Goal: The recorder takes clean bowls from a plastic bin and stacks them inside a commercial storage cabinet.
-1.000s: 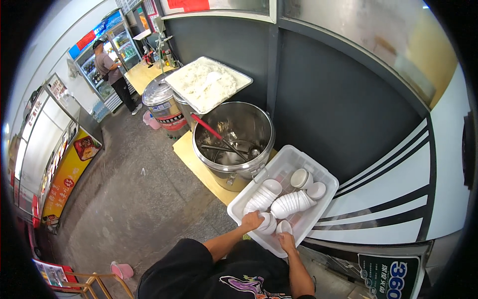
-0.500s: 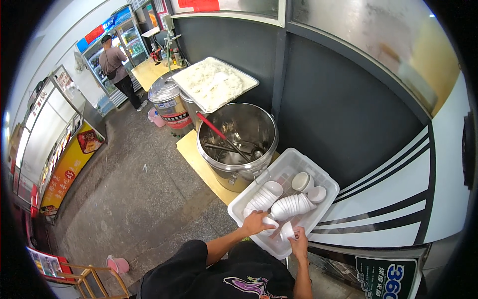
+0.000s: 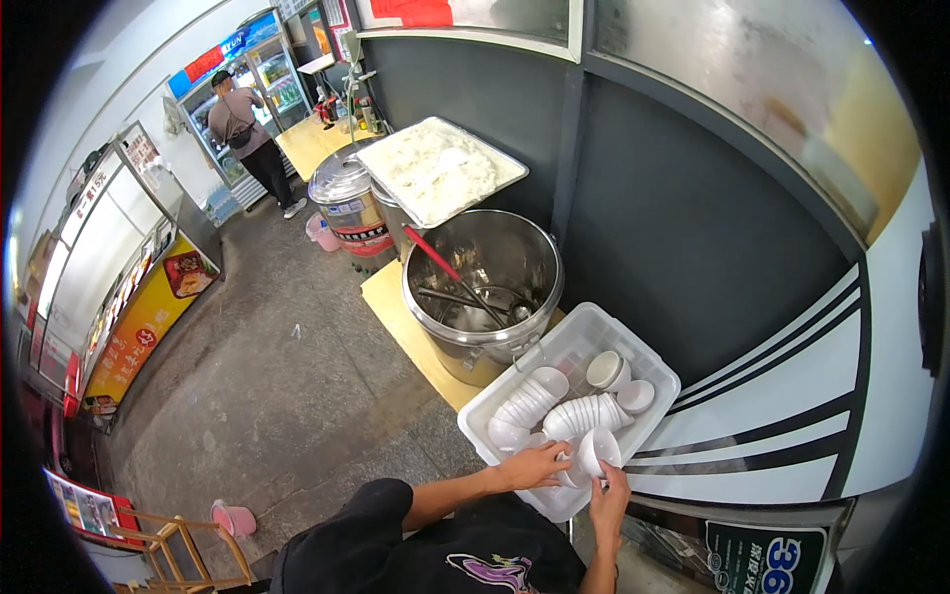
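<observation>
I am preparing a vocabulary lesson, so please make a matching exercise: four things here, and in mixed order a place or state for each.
1. Right hand
2. Red-handled tool
3. White food
4. Plastic box

A. Spread on a tray
B. Containing stacked bowls
C. Holding a white bowl
D. Inside the steel pot

Pairs: 1-C, 2-D, 3-A, 4-B

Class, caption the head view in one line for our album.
Right hand holding a white bowl, left hand close by, over a bin of nested bowls beside a steel pot.
</observation>
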A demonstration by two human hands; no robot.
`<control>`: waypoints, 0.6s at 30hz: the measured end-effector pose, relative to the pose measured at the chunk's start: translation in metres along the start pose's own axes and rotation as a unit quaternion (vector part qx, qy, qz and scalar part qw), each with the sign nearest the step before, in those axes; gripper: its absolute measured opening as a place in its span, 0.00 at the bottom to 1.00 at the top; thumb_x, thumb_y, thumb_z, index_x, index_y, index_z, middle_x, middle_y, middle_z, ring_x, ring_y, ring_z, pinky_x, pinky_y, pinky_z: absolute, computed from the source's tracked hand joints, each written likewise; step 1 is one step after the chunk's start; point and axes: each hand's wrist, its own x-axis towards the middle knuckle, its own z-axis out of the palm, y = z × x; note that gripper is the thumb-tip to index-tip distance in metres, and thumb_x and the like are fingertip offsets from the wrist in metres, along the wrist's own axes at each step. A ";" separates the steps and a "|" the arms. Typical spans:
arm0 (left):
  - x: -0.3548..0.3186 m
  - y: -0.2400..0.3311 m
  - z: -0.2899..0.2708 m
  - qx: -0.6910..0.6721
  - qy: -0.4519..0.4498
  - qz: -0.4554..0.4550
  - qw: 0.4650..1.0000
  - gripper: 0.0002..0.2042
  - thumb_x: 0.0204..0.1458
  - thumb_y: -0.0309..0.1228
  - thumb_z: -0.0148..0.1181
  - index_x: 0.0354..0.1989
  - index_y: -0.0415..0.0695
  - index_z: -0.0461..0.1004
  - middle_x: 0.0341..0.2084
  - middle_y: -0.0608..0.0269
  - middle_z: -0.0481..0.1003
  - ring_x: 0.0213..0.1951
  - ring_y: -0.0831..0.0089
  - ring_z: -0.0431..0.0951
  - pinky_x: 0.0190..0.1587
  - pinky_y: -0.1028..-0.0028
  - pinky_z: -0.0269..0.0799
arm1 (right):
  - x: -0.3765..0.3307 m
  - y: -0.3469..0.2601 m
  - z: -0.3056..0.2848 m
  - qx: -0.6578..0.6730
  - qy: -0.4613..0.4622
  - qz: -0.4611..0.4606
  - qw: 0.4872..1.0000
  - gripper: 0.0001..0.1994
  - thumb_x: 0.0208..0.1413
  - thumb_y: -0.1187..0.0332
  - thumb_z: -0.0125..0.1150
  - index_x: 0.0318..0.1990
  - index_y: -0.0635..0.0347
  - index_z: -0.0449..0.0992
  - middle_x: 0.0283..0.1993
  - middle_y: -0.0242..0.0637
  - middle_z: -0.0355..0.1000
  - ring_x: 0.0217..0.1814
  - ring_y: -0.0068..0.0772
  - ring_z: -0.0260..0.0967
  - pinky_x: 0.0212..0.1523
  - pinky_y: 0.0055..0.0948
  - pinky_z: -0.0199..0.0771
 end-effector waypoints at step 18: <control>-0.005 -0.004 0.019 -0.063 0.083 -0.013 0.994 0.16 0.57 0.38 0.66 0.51 0.48 0.72 0.51 0.53 0.64 0.48 0.58 0.76 0.49 0.62 0.78 | -0.001 -0.029 -0.016 -0.037 -0.044 -0.082 0.995 0.12 0.51 0.75 0.68 0.45 0.59 0.84 0.40 0.39 0.78 0.50 0.45 0.71 0.53 0.42 0.69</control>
